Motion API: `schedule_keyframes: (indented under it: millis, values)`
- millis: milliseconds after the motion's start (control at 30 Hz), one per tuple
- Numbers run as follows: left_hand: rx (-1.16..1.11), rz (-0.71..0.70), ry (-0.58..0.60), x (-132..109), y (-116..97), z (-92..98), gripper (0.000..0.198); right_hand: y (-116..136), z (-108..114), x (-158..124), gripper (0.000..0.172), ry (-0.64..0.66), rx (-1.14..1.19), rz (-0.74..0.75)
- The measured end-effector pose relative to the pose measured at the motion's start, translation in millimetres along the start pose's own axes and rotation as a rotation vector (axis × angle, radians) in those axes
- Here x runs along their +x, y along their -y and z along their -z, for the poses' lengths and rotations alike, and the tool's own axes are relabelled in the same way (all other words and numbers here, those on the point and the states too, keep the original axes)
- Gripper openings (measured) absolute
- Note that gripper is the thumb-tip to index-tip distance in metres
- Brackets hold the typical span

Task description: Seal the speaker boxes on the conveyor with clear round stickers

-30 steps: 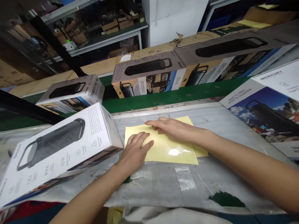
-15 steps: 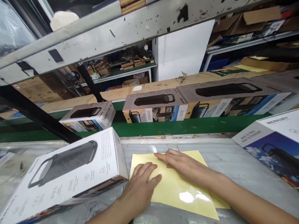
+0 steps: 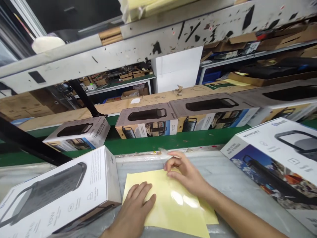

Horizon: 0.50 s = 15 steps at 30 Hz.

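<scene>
My left hand (image 3: 136, 210) lies flat with its fingers spread on the glossy yellow sheet (image 3: 170, 211), at its left part. A second yellow sheet (image 3: 210, 213) shows from beneath at the lower right. Raised just over the far edge of the sheets is my right hand (image 3: 184, 172), its fingers bent. At its index fingertip is a small clear piece like a round sticker (image 3: 162, 152), blurred and hard to make out. Left of the sheets stands a white printed speaker box (image 3: 96, 178). Another white speaker box (image 3: 279, 158) is at the right.
Beyond the wrapped worktop, more speaker boxes (image 3: 146, 122) stand in a row on a green conveyor belt (image 3: 138, 145). A scuffed metal beam (image 3: 138, 46) crosses overhead, with a black post (image 3: 32, 142) at the left. Shelves with cartons (image 3: 247, 41) are behind.
My right hand has lifted from the sheet and its fingers have curled, with the clear piece at the fingertip. My left hand stays flat on the sheet. The view has shifted right.
</scene>
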State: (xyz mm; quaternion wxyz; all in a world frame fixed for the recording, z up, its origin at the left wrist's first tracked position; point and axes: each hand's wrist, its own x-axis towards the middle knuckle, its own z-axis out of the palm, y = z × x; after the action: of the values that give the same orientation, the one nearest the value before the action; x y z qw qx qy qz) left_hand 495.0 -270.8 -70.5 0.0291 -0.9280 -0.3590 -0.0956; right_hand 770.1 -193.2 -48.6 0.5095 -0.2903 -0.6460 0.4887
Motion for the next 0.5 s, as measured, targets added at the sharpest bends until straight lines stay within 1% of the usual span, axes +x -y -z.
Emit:
schedule_keyframes:
  millis: [67, 100, 133, 167, 200, 233, 267, 300, 333, 367, 400, 433, 467, 500]
  values:
    - [0.02, -0.004, 0.034, -2.8, -4.9, -1.5, 0.058, 4.8, 9.1, 6.6, 0.058, -0.189, 0.23, -0.065]
    - [0.014, -0.007, 0.057, -3.7, -8.6, 2.5, 0.058, 6.5, 14.3, 9.5, 0.063, -0.265, 0.304, -0.102]
    - [-0.007, -0.017, 0.082, -3.2, -12.2, 11.0, 0.057, 7.3, 19.4, 11.8, 0.068, -0.323, 0.351, -0.139]
    - [-0.035, -0.033, 0.101, -0.2, -15.0, 24.4, 0.055, 7.0, 23.9, 13.5, 0.07, -0.368, 0.378, -0.174]
    - [-0.075, -0.062, 0.114, 6.4, -15.6, 42.5, 0.053, 5.8, 27.5, 14.6, 0.071, -0.396, 0.388, -0.208]
    - [-0.126, -0.078, 0.129, 17.5, -13.0, 64.3, 0.051, 4.1, 29.9, 15.2, 0.07, -0.412, 0.386, -0.239]
    - [-0.156, -0.089, 0.129, 33.6, -6.0, 88.1, 0.05, 2.3, 31.0, 15.3, 0.069, -0.417, 0.375, -0.264]
    - [-0.22, -0.089, 0.139, 54.4, 5.8, 111.6, 0.051, 0.9, 31.0, 14.9, 0.068, -0.416, 0.361, -0.282]
    - [-0.27, 0.022, 0.151, 79.1, 22.5, 132.4, 0.047, 0.2, 30.0, 14.3, 0.067, -0.41, 0.345, -0.295]
    - [-0.277, 0.069, 0.154, 106.4, 43.4, 148.5, 0.046, 0.1, 28.6, 13.5, 0.067, -0.405, 0.326, -0.304]
    - [-0.245, 0.121, 0.143, 134.8, 67.3, 158.6, 0.05, 0.5, 27.1, 12.6, 0.067, -0.401, 0.301, -0.312]
    - [-0.205, 0.184, 0.131, 162.5, 92.5, 162.4, 0.067, 0.6, 26.1, 11.6, 0.067, -0.401, 0.266, -0.317]
    - [-0.176, 0.259, 0.13, 188.1, 117.7, 160.4, 0.09, 0.0, 25.9, 10.8, 0.066, -0.403, 0.221, -0.32]
    - [-0.158, 0.312, 0.16, 210.5, 141.3, 153.8, 0.111, -1.9, 26.6, 10.2, 0.066, -0.411, 0.171, -0.317]
